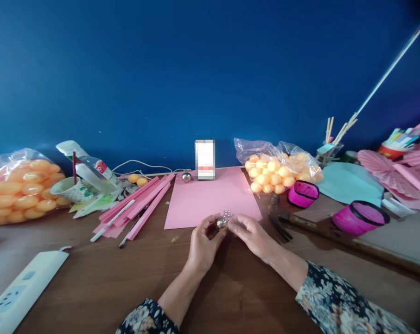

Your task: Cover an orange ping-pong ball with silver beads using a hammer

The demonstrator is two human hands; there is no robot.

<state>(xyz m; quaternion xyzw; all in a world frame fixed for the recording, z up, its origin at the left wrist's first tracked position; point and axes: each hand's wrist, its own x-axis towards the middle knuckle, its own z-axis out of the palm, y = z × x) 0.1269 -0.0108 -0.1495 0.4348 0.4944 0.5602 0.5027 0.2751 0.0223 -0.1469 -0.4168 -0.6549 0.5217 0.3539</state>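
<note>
A shiny silver ball (221,223) sits between the thumb and fingers of my left hand (203,246), above the near edge of a pink paper sheet (210,199). Against the ball is a small glittering piece (227,214), too small to make out fully. My right hand (253,234) has its thumb and fingers closed at that piece, close to the left fingertips. Another silver ball (186,176) rests at the sheet's far left corner, beside an upright phone (205,160) with a blurred screen.
Pink paper strips (136,208) and pens lie left. Bags of orange balls (272,174) (22,195) stand on both sides. A hammer (314,222) and magenta mesh cups (359,218) are right. A paper cup (69,190), bottle (98,169) and power strip (29,287) are left.
</note>
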